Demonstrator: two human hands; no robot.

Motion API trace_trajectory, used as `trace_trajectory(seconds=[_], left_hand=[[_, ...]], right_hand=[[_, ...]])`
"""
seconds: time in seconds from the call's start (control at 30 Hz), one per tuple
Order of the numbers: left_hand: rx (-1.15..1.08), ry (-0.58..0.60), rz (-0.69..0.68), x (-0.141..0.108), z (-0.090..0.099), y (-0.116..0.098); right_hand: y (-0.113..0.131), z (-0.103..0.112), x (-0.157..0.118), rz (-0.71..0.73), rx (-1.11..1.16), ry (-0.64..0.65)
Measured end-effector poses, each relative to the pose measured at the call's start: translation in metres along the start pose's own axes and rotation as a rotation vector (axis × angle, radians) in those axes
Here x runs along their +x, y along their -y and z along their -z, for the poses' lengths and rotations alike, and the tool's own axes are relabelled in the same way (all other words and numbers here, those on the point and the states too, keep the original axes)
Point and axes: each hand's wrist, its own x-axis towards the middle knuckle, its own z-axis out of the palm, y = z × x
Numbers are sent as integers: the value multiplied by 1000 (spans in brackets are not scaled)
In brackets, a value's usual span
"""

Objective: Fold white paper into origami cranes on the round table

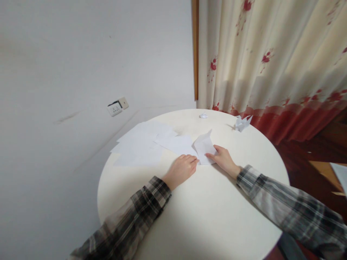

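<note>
My right hand [223, 160] grips a folded sheet of white paper [204, 147] by its right edge, thumb on top and fingers behind. The paper stands partly up from the table, with a bent flap at its upper left. At its lower left corner, my left hand [183, 169] has curled fingers closed on the paper's edge; the fingertips are partly hidden. Loose white sheets [141, 142] lie spread just beyond my left hand. Farther back are a small crumpled piece of paper [203, 115] and a folded paper crane [242, 124].
Everything rests on a round white table [189, 220]. A white wall with a power socket [114, 108] borders it on the left. Behind and to the right hangs a cream and red curtain [260, 65]. A brown surface with a white sheet [340, 173] shows at far right.
</note>
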Motion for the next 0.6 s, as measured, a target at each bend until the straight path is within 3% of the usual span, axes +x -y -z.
trace_trajectory(seconds=[0.3, 0.6], left_hand=[[8, 21, 6, -1, 0, 0], [-42, -46, -6, -2, -4, 2]], right_hand=[[-1, 1, 1, -50, 53, -3], [0, 1, 0, -68, 62, -3]])
